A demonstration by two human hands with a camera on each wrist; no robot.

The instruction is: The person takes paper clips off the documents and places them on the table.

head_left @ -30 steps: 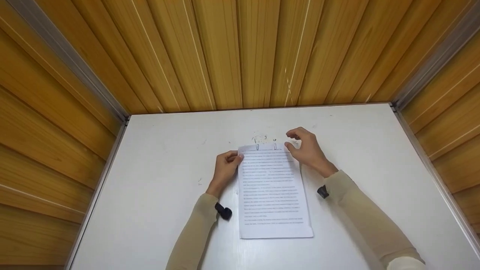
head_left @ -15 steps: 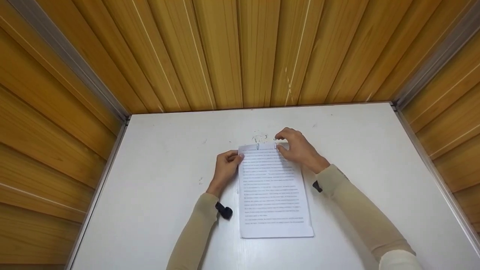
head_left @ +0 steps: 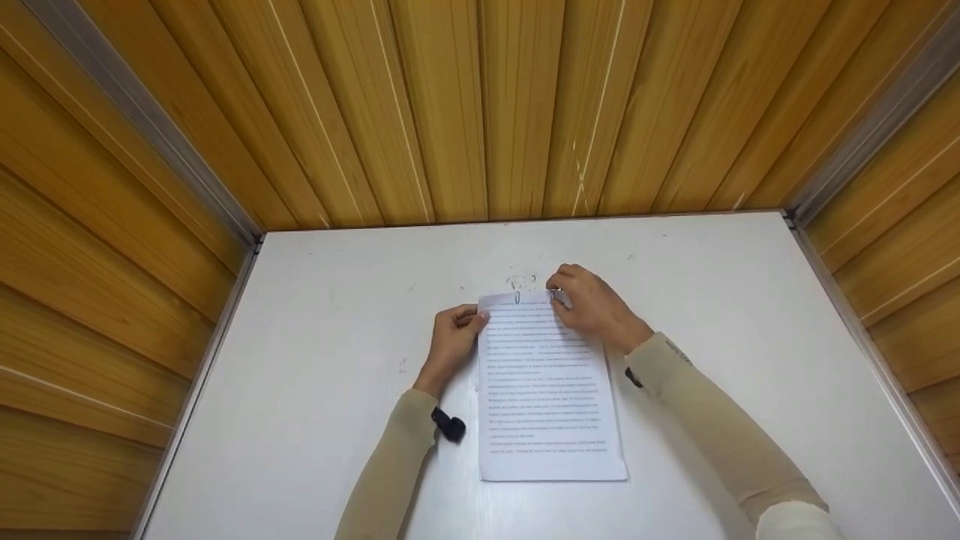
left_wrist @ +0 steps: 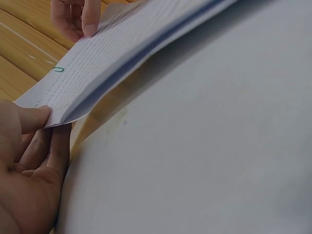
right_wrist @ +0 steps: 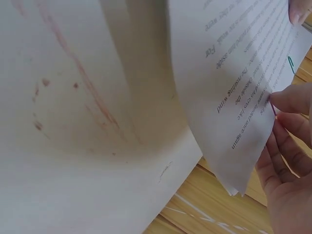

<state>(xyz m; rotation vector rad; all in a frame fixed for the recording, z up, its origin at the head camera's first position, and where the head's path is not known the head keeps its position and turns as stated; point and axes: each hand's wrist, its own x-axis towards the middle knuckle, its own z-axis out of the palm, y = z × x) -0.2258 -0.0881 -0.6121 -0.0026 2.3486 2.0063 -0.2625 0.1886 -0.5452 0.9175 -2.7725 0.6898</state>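
A stack of printed paper [head_left: 546, 397] lies lengthwise before me, its top end raised off the table in the wrist views. My left hand [head_left: 452, 341] pinches the upper left corner, thumb on top and fingers beneath. A green paper clip [left_wrist: 59, 69] sits on the top edge, nearer the left hand. Further right on that edge is a reddish paper clip [right_wrist: 273, 107], mostly covered by fingers. My right hand [head_left: 594, 306] pinches this clip between thumb and forefinger at the paper's edge.
The white table [head_left: 337, 300] carries small dark marks just beyond the paper. Wood-look panels [head_left: 517, 112] stand behind the table and on both sides. A black wrist camera [head_left: 450, 426] sits on the left wrist.
My right hand has moved left along the top edge, from the upper right corner to the reddish clip, and its fingers have closed on it. The left hand keeps its place.
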